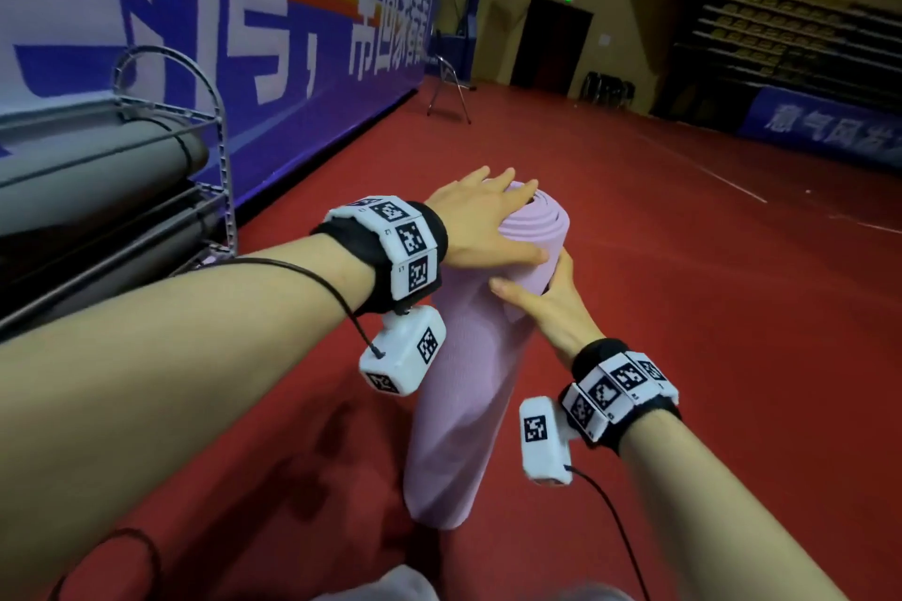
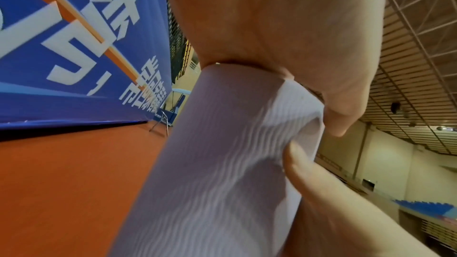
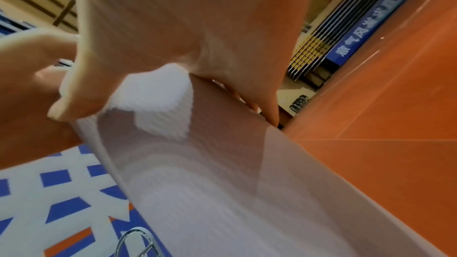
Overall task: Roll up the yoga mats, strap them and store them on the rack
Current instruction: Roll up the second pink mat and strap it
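A rolled pink yoga mat (image 1: pixel 463 381) stands on end on the red floor, leaning a little away from me. My left hand (image 1: pixel 483 220) lies flat over its upper end, fingers straight, thumb along the side. In the left wrist view the palm (image 2: pixel 284 26) presses on the mat's top edge (image 2: pixel 222 163). Just below, my right hand (image 1: pixel 542 303) grips the roll, thumb across the front and fingers wrapped behind. In the right wrist view that hand (image 3: pixel 185 17) clasps the mat (image 3: pixel 210 183). No strap shows on the roll.
A metal rack (image 1: pixel 222 171) stands at the left against the blue banner wall (image 1: pixel 293 39), with a grey rolled mat (image 1: pixel 122 156) on its upper shelf. A folding chair (image 1: pixel 449 88) stands far back. Red floor stretches ahead and to the right.
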{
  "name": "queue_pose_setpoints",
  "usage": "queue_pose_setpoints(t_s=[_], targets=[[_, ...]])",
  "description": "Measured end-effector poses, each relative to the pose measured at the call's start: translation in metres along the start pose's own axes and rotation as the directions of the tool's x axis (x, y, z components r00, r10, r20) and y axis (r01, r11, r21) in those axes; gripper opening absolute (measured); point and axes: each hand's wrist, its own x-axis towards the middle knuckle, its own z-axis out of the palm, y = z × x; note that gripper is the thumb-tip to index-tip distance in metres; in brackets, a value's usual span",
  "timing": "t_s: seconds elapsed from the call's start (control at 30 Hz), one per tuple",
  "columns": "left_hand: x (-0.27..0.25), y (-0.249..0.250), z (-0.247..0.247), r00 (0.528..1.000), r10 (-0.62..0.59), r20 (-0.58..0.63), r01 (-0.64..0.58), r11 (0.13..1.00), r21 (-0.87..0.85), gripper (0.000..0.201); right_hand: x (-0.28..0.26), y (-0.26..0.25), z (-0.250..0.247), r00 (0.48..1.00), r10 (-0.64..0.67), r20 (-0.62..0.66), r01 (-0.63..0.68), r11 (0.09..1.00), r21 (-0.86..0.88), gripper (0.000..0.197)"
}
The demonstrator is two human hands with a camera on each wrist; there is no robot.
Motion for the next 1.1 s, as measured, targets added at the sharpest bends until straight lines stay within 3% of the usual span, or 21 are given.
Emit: queue_pose_setpoints(t_s=[0.17,0.37,0.43,0.5,0.57,0.63,0.77,0.83,0.93,1.1], targets=[[0.023,0.013,0.005,0.998,0.049,0.027,-0.050,0.997,0.061,0.086,0.000,0.012,-0.013,0.997,-0.024,-0.072,0.024,1.000,-0.001,0.132],[0.026,0.016,0.011,0.998,0.050,0.023,-0.050,0.999,-0.011,0.081,0.001,0.021,-0.017,0.990,-0.049,-0.133,0.034,0.993,-0.113,0.108],[0.021,0.014,0.005,0.998,0.050,0.024,-0.044,0.978,-0.206,0.077,-0.008,0.015,-0.010,0.979,-0.058,-0.194,0.030,0.989,-0.142,0.107],[0.008,-0.003,0.000,0.991,0.021,-0.131,-0.092,0.820,-0.566,0.068,-0.018,0.013,-0.002,0.963,-0.080,-0.257,0.039,0.986,-0.159,0.115],[-0.012,-0.037,0.003,0.915,-0.215,-0.340,-0.132,0.639,-0.758,0.048,-0.023,0.008,0.003,0.954,-0.115,-0.275,0.074,0.985,-0.155,0.119],[-0.046,-0.090,0.023,0.812,-0.444,-0.379,-0.009,0.640,-0.769,0.035,-0.026,0.003,0.007,0.954,-0.130,-0.269,0.088,0.983,-0.160,0.121],[-0.148,-0.200,0.113,0.794,-0.604,-0.065,0.505,0.716,-0.482,0.018,-0.029,-0.003,0.019,0.964,-0.150,-0.221,0.116,0.981,-0.157,0.128],[-0.204,-0.228,0.154,0.740,-0.661,0.125,0.663,0.685,-0.302,0.012,-0.030,-0.005,0.030,0.962,-0.141,-0.234,0.102,0.980,-0.171,0.132],[-0.263,-0.245,0.204,0.623,-0.741,0.252,0.781,0.609,-0.141,0.015,-0.032,-0.007,0.043,0.952,-0.183,-0.244,0.136,0.971,-0.197,0.140],[-0.307,-0.262,0.273,0.461,-0.812,0.358,0.883,0.460,-0.095,0.032,-0.032,-0.013,0.075,0.938,-0.255,-0.236,0.207,0.956,-0.209,0.127]])
